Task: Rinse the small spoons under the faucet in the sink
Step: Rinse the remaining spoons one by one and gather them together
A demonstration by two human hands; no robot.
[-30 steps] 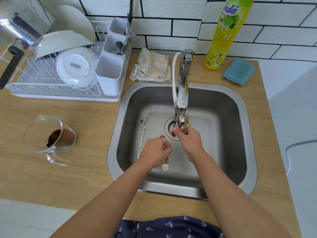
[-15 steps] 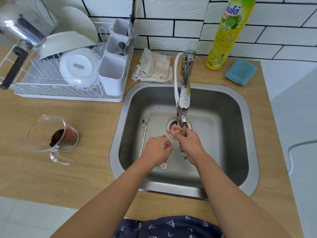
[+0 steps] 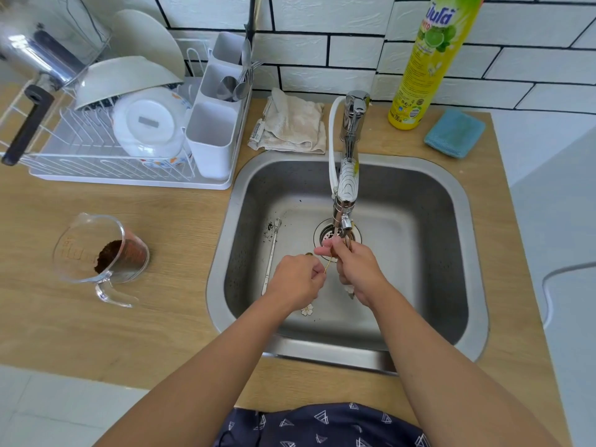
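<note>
Under the faucet [image 3: 346, 175], both hands [image 3: 298, 280] [image 3: 356, 269] pinching near-upright gold spoons [image 3: 328, 265]

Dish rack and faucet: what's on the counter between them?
A crumpled beige cloth lies on the counter between the dish rack and the faucet, seen in the head view.

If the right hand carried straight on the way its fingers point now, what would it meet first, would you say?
Probably the faucet nozzle: the right hand, gripping a small spoon, points up and away toward the spout tip just beyond its fingertips. Depth is unclear; it might pass beneath.
</note>
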